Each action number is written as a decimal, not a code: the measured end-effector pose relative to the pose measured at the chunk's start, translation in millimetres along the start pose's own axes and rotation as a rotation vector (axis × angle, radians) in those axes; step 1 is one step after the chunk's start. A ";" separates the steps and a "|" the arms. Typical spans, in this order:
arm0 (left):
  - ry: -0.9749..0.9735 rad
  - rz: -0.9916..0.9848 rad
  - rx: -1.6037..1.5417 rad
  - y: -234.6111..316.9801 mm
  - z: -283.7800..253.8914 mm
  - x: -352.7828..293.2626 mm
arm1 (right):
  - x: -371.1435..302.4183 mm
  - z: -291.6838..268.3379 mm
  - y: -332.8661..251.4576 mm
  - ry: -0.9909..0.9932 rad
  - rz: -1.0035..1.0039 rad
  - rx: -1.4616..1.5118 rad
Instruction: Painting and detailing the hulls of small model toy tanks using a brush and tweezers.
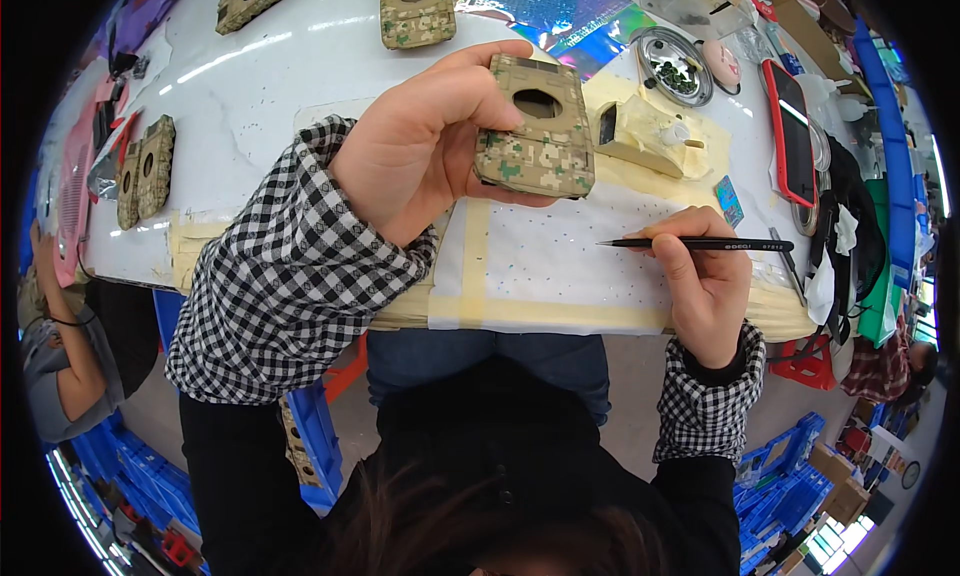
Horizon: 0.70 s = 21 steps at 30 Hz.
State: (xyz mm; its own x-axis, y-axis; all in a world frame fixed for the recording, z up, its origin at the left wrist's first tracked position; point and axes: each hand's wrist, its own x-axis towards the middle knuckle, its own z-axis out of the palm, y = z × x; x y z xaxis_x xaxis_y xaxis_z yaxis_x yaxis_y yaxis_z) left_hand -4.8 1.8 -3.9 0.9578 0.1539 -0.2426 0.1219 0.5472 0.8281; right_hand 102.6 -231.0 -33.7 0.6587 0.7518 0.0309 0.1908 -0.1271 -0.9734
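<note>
My left hand [425,136] grips a toy tank hull [535,141] by its sides, tilted up above the table. The hull has a green and tan pixel camouflage pattern and a dark round hole in its top. Between the thumb and fingers of my right hand [703,286] lies a thin black paintbrush [725,244], its fine tip pointing left. A gap separates that tip from the hull. Beneath both hands is a white sheet [560,271] sprinkled with tiny coloured specks and edged with yellowish tape.
More camouflage hulls lie at the far middle [418,34], far left [240,6] and left [152,166]. A tape-covered block [640,141], a round dish [665,51] of dark green bits and a red-cased phone [790,126] stand right. Another person's arm [75,351] shows at left.
</note>
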 end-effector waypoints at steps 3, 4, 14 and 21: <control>-0.007 0.009 0.001 -0.6 -0.1 0.1 | 0.3 0.3 0.5 -0.004 -0.020 -0.016; -0.011 0.012 0.001 -1.1 -0.1 0.4 | 0.0 0.4 0.2 -0.005 -0.018 -0.015; -0.007 0.011 0.006 0.0 0.9 -0.2 | 1.6 0.4 -0.6 -0.007 -0.054 -0.014; -0.003 0.011 0.019 -0.2 1.4 -0.2 | 0.6 -0.5 -3.7 -0.040 -0.024 -0.005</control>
State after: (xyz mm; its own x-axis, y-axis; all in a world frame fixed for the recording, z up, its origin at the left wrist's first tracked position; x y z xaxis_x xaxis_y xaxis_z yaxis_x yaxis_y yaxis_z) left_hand -4.7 0.6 -3.3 0.9600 0.1570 -0.2317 0.1163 0.5293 0.8404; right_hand 102.6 -230.4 -29.9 0.6240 0.7801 0.0452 0.2099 -0.1117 -0.9713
